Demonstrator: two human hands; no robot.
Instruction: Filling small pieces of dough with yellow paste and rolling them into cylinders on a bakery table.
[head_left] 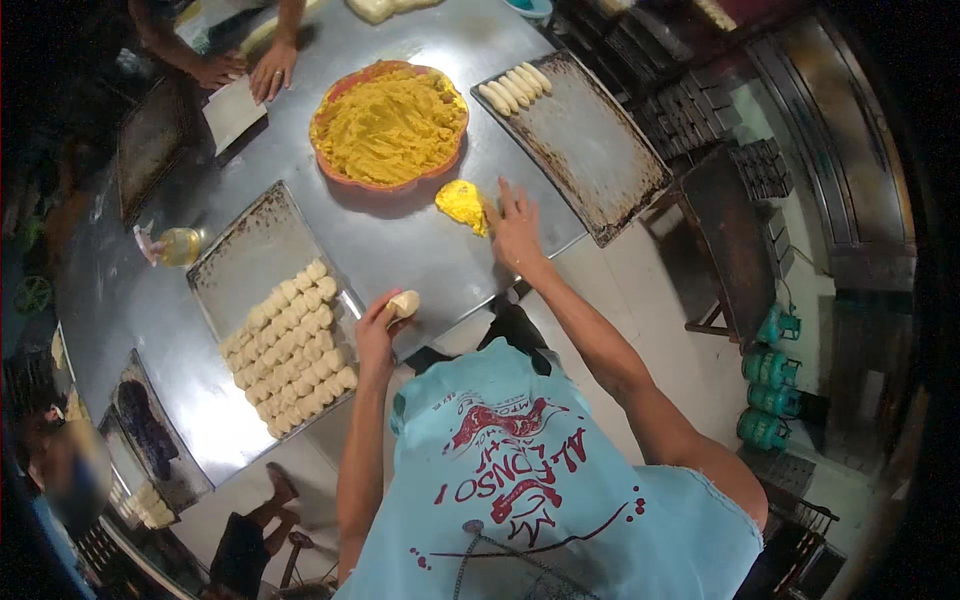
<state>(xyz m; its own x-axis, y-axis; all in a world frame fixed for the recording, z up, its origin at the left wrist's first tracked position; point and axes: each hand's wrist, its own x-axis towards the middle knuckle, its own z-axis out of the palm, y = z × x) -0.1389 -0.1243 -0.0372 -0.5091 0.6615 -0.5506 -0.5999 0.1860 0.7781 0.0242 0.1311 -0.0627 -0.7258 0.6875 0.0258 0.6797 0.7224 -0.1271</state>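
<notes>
A small pale piece of dough (pixel 404 303) is in my left hand (pixel 376 338), gripped between thumb and fingers near the table's front edge. My right hand (pixel 516 228) reaches over the steel table with its fingers spread. Its thumb side lies against or just beside a bright yellow smeared lump (pixel 461 205); I cannot tell whether they touch. Just beyond stands a wide orange basin (pixel 372 183) heaped with yellow filling (pixel 388 125). Left of my left hand, rows of round dough pieces (pixel 292 350) fill the near part of a metal tray (pixel 248 245).
At right, another worn tray (pixel 595 150) holds several finger-shaped dough pieces (pixel 515 88). A spray bottle (pixel 178 246) stands at left. Another person's hands (pixel 272 72) work on a white flat piece (pixel 235 115) at the far left. Green gas cylinders (pixel 770 367) stand right, beyond a dark low table (pixel 735 230).
</notes>
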